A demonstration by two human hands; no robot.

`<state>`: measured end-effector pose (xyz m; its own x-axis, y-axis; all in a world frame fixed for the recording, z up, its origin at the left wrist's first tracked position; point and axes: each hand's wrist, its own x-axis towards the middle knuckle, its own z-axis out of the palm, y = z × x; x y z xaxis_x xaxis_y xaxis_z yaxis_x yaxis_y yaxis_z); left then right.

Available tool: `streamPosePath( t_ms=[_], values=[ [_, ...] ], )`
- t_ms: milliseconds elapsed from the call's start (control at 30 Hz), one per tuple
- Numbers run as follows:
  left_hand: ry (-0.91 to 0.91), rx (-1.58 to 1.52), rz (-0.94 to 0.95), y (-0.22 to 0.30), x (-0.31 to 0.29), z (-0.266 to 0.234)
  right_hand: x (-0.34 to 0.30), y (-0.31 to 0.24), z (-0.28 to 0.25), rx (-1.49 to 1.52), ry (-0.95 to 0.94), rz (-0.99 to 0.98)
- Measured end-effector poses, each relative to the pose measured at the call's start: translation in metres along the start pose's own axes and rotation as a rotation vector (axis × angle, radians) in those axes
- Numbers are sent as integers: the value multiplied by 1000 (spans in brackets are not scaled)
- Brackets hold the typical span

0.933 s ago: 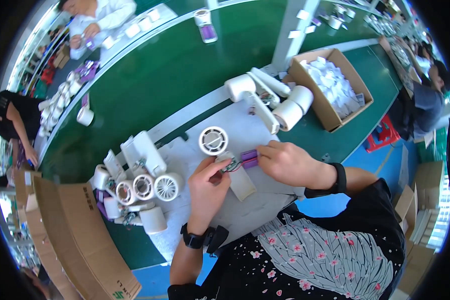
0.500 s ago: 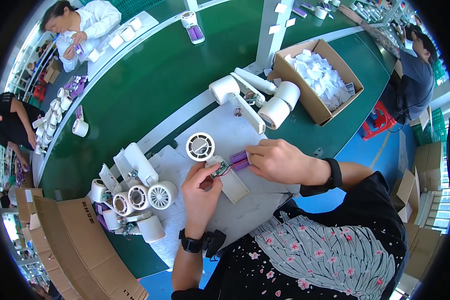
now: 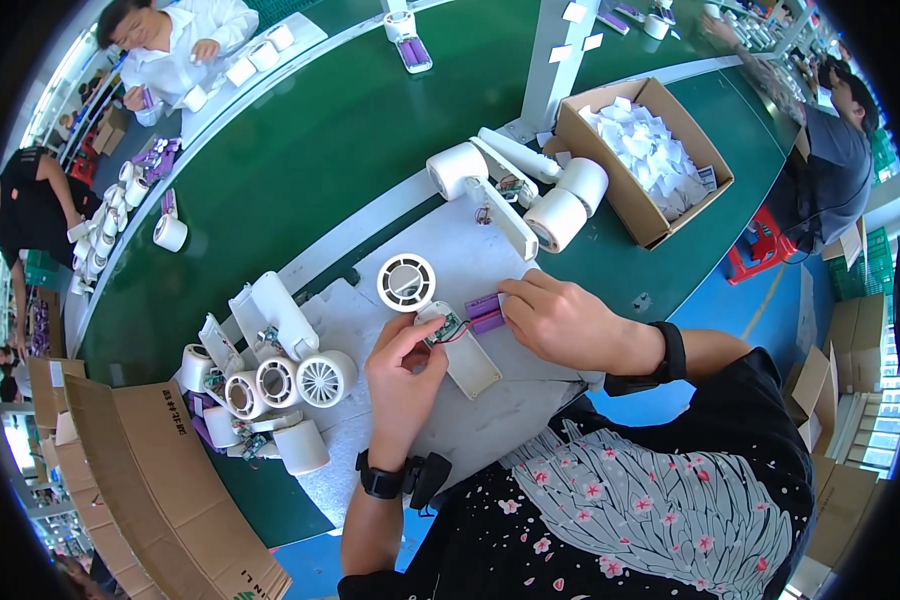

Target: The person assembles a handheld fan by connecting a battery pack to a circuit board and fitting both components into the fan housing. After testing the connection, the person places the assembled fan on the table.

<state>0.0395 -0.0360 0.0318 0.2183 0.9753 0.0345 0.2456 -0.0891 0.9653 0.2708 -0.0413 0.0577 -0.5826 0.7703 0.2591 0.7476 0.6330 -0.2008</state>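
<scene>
A white handheld fan lies opened in front of me, with its round fan head [image 3: 406, 283] at the far end and its hollow handle shell [image 3: 474, 370] toward me. My left hand [image 3: 402, 378] is closed on the fan near the neck, its thumb and finger by the small green circuit board [image 3: 448, 328]. Thin red and dark wires run from the board to a purple battery pack [image 3: 484, 313]. My right hand [image 3: 562, 318] pinches that pack by its right end, just beyond the shell and apart from it.
More white fan bodies [image 3: 327, 378] are grouped at the left, others [image 3: 555, 220] at the far right. An open carton of paper slips [image 3: 660, 205] stands at right; a tall cardboard flap [image 3: 155, 470] rises at left. A metal post [image 3: 552, 65] stands beyond. Several people work nearby.
The battery pack in my right hand has tilted slightly and shows more of its purple cells. My left hand stays at the fan's neck. Across the bench, a person's hands have moved apart.
</scene>
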Motion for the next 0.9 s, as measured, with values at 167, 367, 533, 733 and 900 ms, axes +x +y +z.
streamPosePath(
  t_ms=[167, 367, 533, 733, 900],
  values=[
    [-52, -7, -38, 2, -2, -2, 3, -5, 5, -150, -129, 14],
    [-14, -17, -40, 0, -7, -5, 6, -11, -1, -169, -213, -45],
    [11, -30, -1, -9, -9, -8, -3, -8, -23, 188, -125, 37],
    [80, -59, 8, -19, -14, -15, -16, 60, -109, -52, 237, 824],
    [89, -41, 18, -20, -11, -11, -31, 64, -100, -227, 386, 800]
  ],
)
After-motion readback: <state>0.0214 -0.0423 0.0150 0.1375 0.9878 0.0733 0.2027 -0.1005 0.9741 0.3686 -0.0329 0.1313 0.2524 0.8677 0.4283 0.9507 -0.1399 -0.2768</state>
